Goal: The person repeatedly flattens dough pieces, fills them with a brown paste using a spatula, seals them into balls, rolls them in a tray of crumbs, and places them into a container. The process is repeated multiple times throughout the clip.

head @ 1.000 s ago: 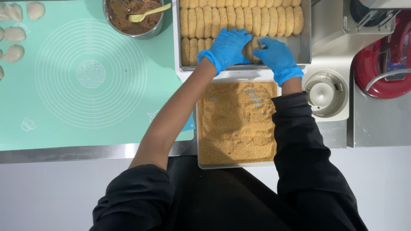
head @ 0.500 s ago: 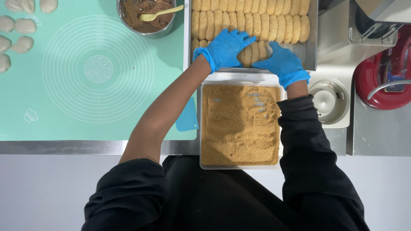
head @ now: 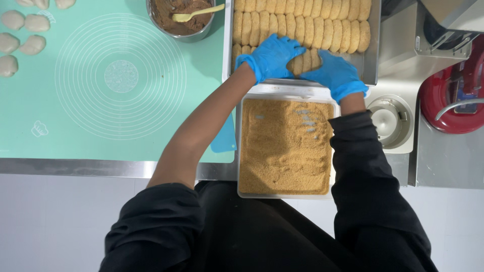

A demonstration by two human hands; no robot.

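Both my hands wear blue gloves. My left hand [head: 272, 55] and my right hand [head: 334, 73] rest side by side on breaded oval pieces [head: 302, 64] in the second row of a metal baking tray [head: 372, 60]. The tray's far row is filled with several more breaded pieces [head: 302, 25] standing edge to edge. My fingers curl over the pieces between them; how firm the hold is stays hidden. Right below the hands lies a rectangular container of golden breadcrumbs [head: 285, 146] with finger marks in the crumbs.
A teal baking mat [head: 101, 80] with printed circles covers the left counter, with pale dough pieces [head: 20, 35] at its far left. A steel bowl of brown filling with a spoon [head: 184, 17] stands at the top. A white round lid [head: 387, 118] and a red appliance [head: 454, 95] sit right.
The view has shifted slightly, and both hands have stayed on the same breaded pieces in the tray's second row, pressing them closer together.
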